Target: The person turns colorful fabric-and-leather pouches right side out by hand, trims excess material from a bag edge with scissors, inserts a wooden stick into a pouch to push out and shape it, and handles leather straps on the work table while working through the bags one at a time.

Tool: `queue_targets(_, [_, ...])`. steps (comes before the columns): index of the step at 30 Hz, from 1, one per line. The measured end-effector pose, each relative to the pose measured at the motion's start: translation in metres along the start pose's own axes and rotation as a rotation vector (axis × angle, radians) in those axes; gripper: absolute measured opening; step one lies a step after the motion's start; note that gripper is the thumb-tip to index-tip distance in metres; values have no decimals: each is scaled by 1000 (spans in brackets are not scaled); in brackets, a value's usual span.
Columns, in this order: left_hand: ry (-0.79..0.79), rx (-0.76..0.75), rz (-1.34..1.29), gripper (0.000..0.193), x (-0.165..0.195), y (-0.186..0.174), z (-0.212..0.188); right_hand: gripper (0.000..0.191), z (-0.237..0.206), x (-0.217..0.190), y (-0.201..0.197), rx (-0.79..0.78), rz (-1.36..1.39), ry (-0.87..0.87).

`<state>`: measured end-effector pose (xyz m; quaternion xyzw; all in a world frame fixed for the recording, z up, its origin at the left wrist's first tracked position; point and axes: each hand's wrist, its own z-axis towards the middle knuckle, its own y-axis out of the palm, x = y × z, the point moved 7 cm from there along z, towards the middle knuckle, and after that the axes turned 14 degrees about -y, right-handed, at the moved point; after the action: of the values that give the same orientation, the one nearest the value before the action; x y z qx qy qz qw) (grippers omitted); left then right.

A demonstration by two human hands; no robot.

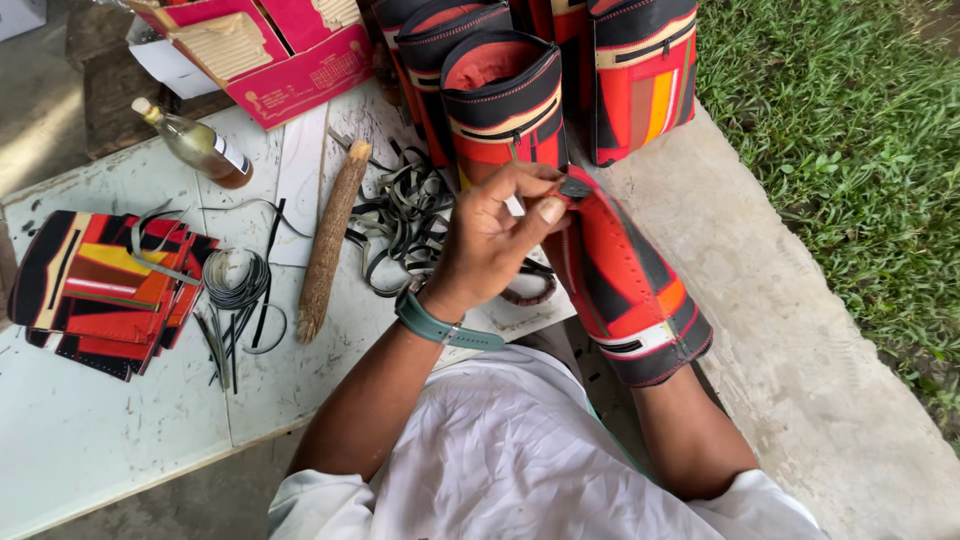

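Pinching the red patterned bag's point(625, 275) rim, left hand point(495, 235) grips.

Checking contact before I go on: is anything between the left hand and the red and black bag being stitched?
Nothing visible. The left hand pinches the rim of the red and black bag directly. The right hand is hidden inside the bag; only its forearm shows.
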<state>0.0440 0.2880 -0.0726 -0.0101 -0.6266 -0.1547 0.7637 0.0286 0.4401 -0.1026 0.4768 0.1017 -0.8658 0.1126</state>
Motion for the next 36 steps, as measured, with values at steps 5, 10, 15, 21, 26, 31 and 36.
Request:
queue_targets(5, [27, -67, -10, 15, 2, -17, -6, 33, -4, -16, 4, 8, -30, -77])
queue_targets(10, [30, -199, 14, 11, -2, -14, -9, 34, -4, -24, 10, 57, -81, -106])
queue_targets(15, [-91, -117, -187, 10, -12, -30, -9, 34, -12, -28, 7, -24, 22, -114])
queue_targets(21, [-85, -106, -195, 8, -17, -29, -12, 35, -8, -28, 2, -36, 54, -116])
queue_targets(26, [-55, -58, -292, 6, -26, -22, -15, 37, 8, -28, 0, 20, 100, -147])
queue_targets(31, [-181, -56, -485, 5, -52, -20, -14, 38, 0, -38, 0, 32, 92, -151])
queue_targets(36, [-162, 21, -354, 4, -51, -26, -10, 39, -9, -41, 19, -68, -32, -156])
